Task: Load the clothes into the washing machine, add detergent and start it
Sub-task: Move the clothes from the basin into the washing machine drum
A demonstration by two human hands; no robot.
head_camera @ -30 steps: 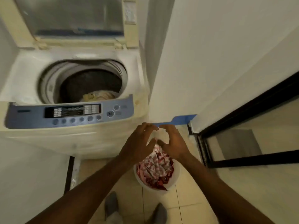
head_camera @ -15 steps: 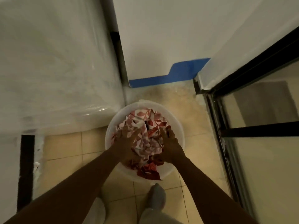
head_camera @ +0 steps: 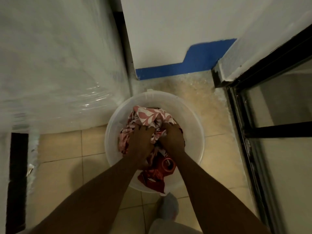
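A white plastic bucket (head_camera: 194, 115) stands on the tiled floor beside the washing machine's wrapped front (head_camera: 59, 65). Inside lies a bundle of red-and-white patterned clothes (head_camera: 150, 116). My left hand (head_camera: 140, 142) is pushed into the left of the bundle, fingers closed on the cloth. My right hand (head_camera: 172, 139) grips the cloth on the right. A red round cap or bottle top (head_camera: 168, 165) shows among the clothes near my right wrist. The machine's drum and control panel are out of view.
A white wall with a blue painted strip (head_camera: 185, 66) rises behind the bucket. A black-framed glass door (head_camera: 253, 132) stands at the right. My foot in a grey sock (head_camera: 168, 206) rests on the beige tiles just below the bucket.
My view has dropped from the machine's open top to the bucket. Both hands went down into the clothes and closed on them, and the bundle is now bunched together.
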